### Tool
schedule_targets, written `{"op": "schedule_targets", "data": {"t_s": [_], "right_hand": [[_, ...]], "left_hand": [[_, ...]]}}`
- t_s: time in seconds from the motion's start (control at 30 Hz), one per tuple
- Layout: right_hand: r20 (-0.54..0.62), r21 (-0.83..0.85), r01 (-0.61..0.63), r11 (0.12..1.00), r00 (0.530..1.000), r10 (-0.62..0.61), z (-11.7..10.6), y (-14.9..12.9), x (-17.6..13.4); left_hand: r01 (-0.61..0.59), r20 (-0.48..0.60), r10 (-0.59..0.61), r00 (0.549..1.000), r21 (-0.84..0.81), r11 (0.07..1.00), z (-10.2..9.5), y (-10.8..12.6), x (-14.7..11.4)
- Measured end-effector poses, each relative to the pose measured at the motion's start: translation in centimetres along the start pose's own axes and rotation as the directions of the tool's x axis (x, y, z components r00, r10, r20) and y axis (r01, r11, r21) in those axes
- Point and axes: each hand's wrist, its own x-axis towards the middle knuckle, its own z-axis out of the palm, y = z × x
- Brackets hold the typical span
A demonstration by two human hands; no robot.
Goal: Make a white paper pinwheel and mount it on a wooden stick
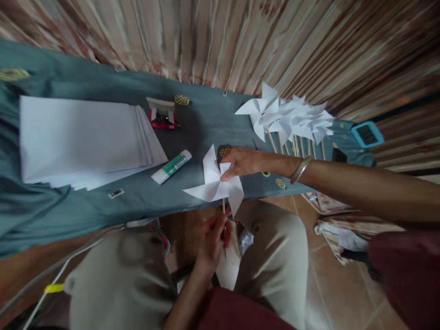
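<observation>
The paper pinwheel [216, 189] is at the near edge of the bench [202, 123], its stick [223, 205] jutting past. The right hand [237, 162] has its grip pinched beside the hub [220, 180]; the left hand [215, 233] grips the stick. Likely feather-light, with easily creased blades [202, 192]; the stiffer stick and hub look safest to hold.

Left to right: paper stack [82, 140], 1 box [163, 124] behind 1 glue stick [172, 167], 1 pinwheel [212, 190], pinwheel pile [292, 117].
</observation>
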Motion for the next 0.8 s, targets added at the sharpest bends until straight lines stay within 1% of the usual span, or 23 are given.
{"op": "schedule_targets", "data": {"t_s": [0.07, 0.17, 0.23, 0.33, 0.5, 0.63, 0.73, 0.8], "right_hand": [[-0.051, -0.030, 0.022, 0.999, 0.998, -0.024, 0.3, -0.2, -0.6], [-0.149, -0.074, 0.074, 0.995, 0.985, -0.085, 1.0, -0.7, -2.0], [-0.229, -0.117, 0.105, 0.988, 0.965, -0.129, 1.6, -0.9, -3.1], [-0.326, -0.138, 0.115, 0.984, 0.933, -0.155, 2.2, -1.1, -4.7], [-0.491, -0.078, 0.173, 0.982, 0.851, -0.188, 2.6, -1.5, -6.8], [-0.597, 0.027, 0.227, 0.974, 0.784, -0.167, 2.7, -1.8, -7.5], [-0.656, 0.095, 0.259, 0.961, 0.743, -0.135, 2.6, -1.9, -7.6], [-0.689, 0.097, 0.288, 0.953, 0.710, -0.144, 2.5, -1.9, -7.8]], "left_hand": [[-0.019, -0.012, 0.019, 1.000, -0.004, 1.000, 0.0, 0.2, -0.4], [-0.076, -0.020, 0.077, 0.997, 0.067, 0.995, -0.1, 0.4, -1.3], [-0.096, 0.001, 0.096, 0.995, 0.091, 0.991, -0.1, 0.3, -1.8], [-0.125, 0.014, 0.124, 0.992, 0.097, 0.987, 0.2, 0.2, -2.2], [-0.178, 0.042, 0.174, 0.984, 0.128, 0.976, 1.0, 1.0, -2.7], [-0.219, 0.055, 0.213, 0.976, 0.145, 0.965, 1.3, 1.9, -3.2], [-0.243, 0.060, 0.237, 0.970, 0.156, 0.957, 1.5, 2.3, -3.4], [-0.256, 0.061, 0.249, 0.967, 0.163, 0.953, 1.6, 2.4, -3.5]]}}
